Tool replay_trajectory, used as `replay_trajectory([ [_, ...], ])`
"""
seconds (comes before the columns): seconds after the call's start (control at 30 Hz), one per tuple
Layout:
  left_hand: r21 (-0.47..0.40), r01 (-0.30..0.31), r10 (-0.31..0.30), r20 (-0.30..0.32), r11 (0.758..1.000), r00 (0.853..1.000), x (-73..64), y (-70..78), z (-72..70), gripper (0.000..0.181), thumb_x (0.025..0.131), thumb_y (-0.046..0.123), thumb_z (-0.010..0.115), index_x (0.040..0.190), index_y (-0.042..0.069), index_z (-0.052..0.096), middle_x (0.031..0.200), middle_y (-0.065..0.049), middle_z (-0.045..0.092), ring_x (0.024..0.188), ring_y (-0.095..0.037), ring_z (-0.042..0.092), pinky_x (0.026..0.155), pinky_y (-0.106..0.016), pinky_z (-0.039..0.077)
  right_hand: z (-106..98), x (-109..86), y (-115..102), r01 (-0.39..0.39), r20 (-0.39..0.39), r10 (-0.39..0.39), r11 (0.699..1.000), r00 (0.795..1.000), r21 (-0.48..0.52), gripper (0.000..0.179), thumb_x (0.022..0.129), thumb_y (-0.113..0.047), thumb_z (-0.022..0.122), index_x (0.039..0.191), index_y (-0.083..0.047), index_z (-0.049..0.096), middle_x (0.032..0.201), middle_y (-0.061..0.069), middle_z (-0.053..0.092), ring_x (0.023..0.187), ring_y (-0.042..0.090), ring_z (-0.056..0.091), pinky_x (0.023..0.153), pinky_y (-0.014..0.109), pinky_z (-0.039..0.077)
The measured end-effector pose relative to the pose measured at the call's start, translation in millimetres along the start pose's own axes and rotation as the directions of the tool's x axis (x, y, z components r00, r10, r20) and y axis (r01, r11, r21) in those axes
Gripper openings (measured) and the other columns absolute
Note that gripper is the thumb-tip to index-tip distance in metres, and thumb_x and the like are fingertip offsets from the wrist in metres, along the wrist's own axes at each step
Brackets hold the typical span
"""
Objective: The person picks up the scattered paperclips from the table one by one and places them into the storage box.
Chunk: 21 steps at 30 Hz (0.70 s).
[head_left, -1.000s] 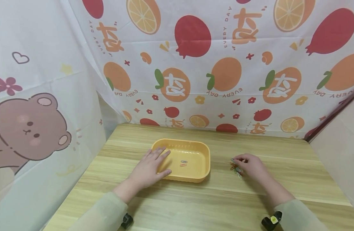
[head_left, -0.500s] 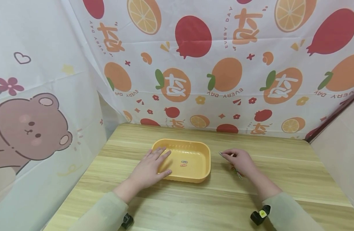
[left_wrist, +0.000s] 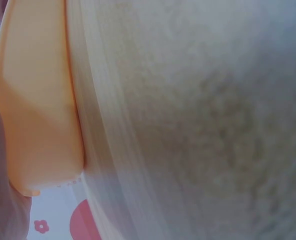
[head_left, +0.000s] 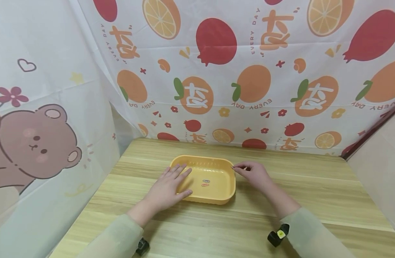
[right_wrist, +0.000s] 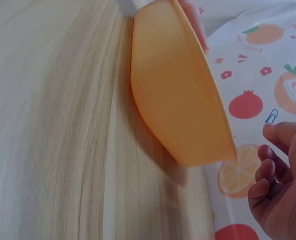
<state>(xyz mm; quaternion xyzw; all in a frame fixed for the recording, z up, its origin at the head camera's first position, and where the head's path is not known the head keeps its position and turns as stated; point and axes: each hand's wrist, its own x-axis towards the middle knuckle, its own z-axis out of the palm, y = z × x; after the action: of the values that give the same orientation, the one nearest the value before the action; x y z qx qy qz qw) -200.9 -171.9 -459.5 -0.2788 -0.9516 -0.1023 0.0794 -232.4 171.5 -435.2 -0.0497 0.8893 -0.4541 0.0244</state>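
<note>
A yellow plastic basket stands on the table, with a blue paper clip and a pinkish-red paper clip on its floor. My left hand rests on the basket's left rim, fingers spread and fairly straight. At the right rim, my right hand pinches a blue paper clip between thumb and forefinger; the other fingers curl loosely in the right wrist view. The small heap of clips seen earlier is hidden behind the right hand and forearm. The left wrist view shows the basket's outer wall close up.
The wood-grain table runs back to a fruit-print cloth. A bear-print cloth hangs on the left, and a pale panel borders the right side.
My right hand has lifted a paper clip from the heap and carried it left to the basket's right rim. The left hand and the basket have stayed in place.
</note>
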Motion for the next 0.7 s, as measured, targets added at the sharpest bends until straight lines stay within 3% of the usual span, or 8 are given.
replay_trajectory([
  [0.4,0.001,0.001,-0.001,-0.002,1.0,1.0,-0.7,-0.7,0.2,0.078,0.094,0.069,0.043,0.156,0.023,0.033,0.162,-0.007,0.029,0.148,-0.031,0.024,0.122,-0.05,0.015,17,5.5,-21,0.031,0.024,-0.031,1.0,0.999,0.004,0.016,0.091,-0.028,0.073,0.101,-0.018,0.079,0.092,-0.003,0.068,0.079,0.017,0.054,0.064,0.028,0.046],
  [0.7,0.003,-0.002,0.002,-0.001,1.0,1.0,0.0,-0.5,0.5,0.079,0.094,0.07,0.043,0.156,0.023,0.033,0.162,-0.007,0.028,0.149,-0.031,0.023,0.122,-0.05,0.015,33,10.2,-34,0.079,0.059,-0.077,0.996,0.995,-0.034,0.013,0.092,-0.027,0.073,0.1,-0.019,0.079,0.083,-0.005,0.065,0.075,0.018,0.054,0.062,0.03,0.048],
])
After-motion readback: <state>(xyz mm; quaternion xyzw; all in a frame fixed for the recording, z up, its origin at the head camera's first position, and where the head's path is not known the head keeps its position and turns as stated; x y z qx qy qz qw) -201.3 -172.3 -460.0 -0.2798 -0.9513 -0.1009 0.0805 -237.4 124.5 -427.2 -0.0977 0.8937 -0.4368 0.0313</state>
